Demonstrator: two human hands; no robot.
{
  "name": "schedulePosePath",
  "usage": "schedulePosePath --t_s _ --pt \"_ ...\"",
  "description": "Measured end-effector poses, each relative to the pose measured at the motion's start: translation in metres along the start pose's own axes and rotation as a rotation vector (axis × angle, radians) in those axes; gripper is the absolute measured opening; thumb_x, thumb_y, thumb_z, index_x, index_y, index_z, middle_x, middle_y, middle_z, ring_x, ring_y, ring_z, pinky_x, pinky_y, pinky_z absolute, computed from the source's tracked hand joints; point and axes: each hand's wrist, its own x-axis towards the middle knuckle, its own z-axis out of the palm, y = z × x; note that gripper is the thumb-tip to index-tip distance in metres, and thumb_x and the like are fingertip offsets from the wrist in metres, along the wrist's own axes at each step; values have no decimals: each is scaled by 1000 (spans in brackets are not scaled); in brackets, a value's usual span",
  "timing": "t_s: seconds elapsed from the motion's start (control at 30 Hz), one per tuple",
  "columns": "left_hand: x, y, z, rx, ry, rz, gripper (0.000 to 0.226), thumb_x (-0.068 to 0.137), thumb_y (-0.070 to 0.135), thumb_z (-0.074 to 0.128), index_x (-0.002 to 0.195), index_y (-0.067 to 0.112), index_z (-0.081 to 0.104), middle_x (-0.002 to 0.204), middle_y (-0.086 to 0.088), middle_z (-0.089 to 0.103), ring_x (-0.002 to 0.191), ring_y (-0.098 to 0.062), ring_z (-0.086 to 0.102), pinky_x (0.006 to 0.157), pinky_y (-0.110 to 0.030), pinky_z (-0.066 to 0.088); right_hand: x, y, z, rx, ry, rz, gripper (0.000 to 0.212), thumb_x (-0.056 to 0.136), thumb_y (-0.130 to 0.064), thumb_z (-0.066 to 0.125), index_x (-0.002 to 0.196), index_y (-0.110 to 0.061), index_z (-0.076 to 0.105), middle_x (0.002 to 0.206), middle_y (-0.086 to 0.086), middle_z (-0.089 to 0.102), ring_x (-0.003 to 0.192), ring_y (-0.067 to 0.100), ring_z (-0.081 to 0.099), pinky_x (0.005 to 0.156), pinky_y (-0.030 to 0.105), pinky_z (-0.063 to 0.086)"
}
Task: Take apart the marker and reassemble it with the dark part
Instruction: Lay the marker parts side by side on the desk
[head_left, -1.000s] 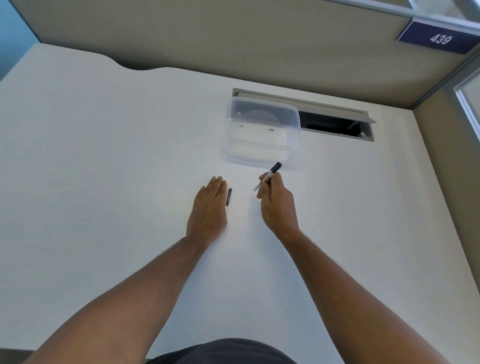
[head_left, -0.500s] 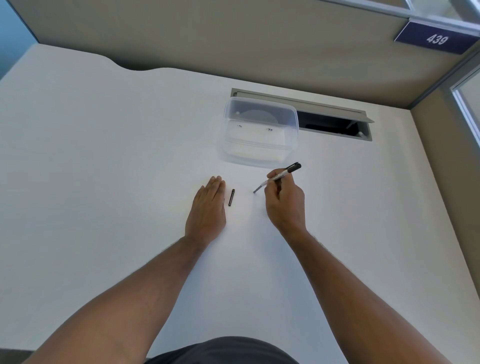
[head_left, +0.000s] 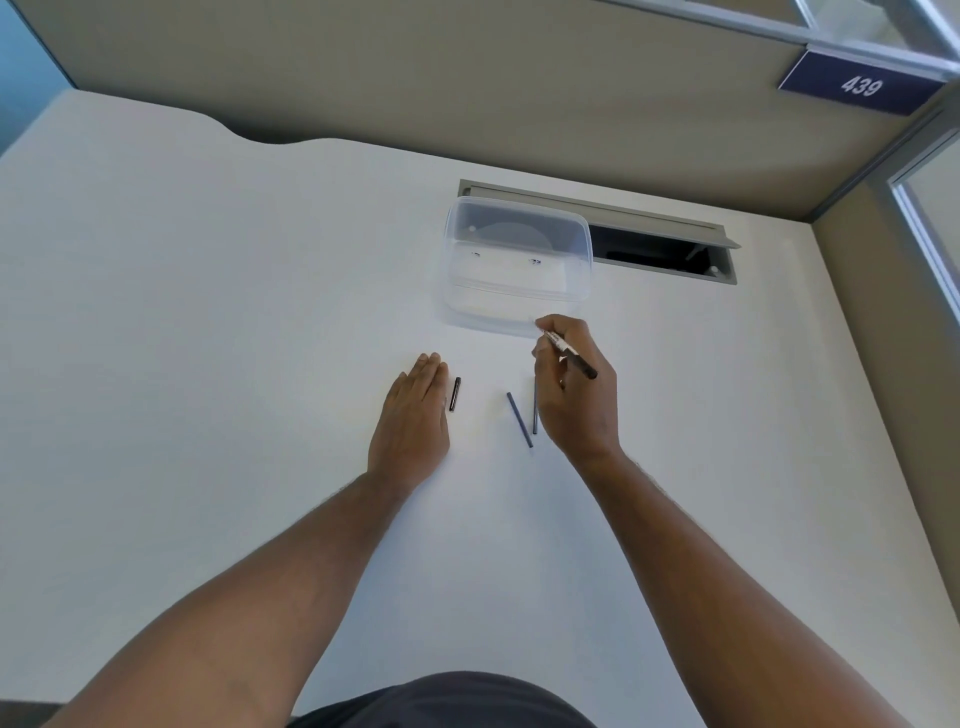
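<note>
The right hand (head_left: 576, 400) gripped the marker (head_left: 569, 355) above two thin dark sticks (head_left: 519, 419) on the white desk (head_left: 208, 338), while the left hand (head_left: 413, 421) lay flat and open beside a small black cap (head_left: 455, 394).

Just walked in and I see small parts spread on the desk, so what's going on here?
A person is taking a marker apart at a white desk. The right hand holds the marker body above the desk. Two thin dark rods lie on the desk beside that hand. The left hand rests flat, with a short black piece lying just beside it. A clear plastic container sits behind.
</note>
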Motion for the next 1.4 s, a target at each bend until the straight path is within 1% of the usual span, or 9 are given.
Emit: schedulePosePath --t_s 0.07,0.1,0.2,0.27,0.4,0.57,0.93,1.1,1.4 --pt "0 1 -1 -4 9 2 50 97 4 36 146 0 44 157 -15 46 150 -31 38 120 -45 33 -7 7 4 -69 -48 -65 24 100 -8 55 122 -12 63 109 -4 69 83 9 63 77 23 50" --pt "0 1 -1 -5 12 -2 50 97 4 36 147 0 44 157 -14 46 150 -30 37 121 -45 32 -10 13 7 -148 -91 -133 28 97 -5 58 124 -10 63 112 1 69 90 15 64 79 28 51" --pt "-1 2 -1 1 11 -14 52 98 2 37 149 1 41 159 -13 43 152 -29 35 122 -44 30 -22 30 21 -381 -305 -251 56 75 5 62 130 -6 62 113 9 68 99 31 60 81 41 50" --pt "-1 1 0 3 10 -12 52 98 1 36 150 1 41 160 -13 43 152 -28 34 123 -43 30 -32 36 32 -506 -415 -260 61 73 3 62 133 -9 60 117 7 66 104 32 59 82 42 48" --pt "0 -1 2 3 0 -13 54 97 -1 40 151 1 40 162 -12 41 154 -26 32 124 -43 29 -47 46 49 -640 -510 -320 58 80 2 59 137 -11 58 121 6 64 112 31 58 89 39 46" --pt "0 -2 3 8 4 -13 54 97 -2 42 151 2 41 162 -12 41 154 -27 32 123 -43 29 -46 47 55 -712 -533 -290 58 79 -2 56 136 -10 57 118 8 61 106 32 57 85 40 47" --pt "-1 -3 4 -3 19 6 52 96 -2 42 148 -1 44 159 -15 44 152 -30 36 122 -46 32 -44 46 61 -746 -597 -227 66 74 -8 66 139 -9 53 121 11 57 101 32 54 80 39 46" --pt "-2 -2 4 -16 32 -8 52 96 -3 45 149 -1 44 160 -15 44 152 -30 36 123 -46 30 -44 48 63 -757 -580 -230 66 74 -7 63 140 -10 52 122 10 56 100 31 53 79 38 45" --pt "-1 -2 4 -19 24 -18 53 97 -2 45 150 -1 43 161 -14 42 152 -29 35 124 -44 29 -45 49 62 -741 -558 -235 71 74 -8 67 143 -9 50 120 10 57 100 31 54 80 39 47"
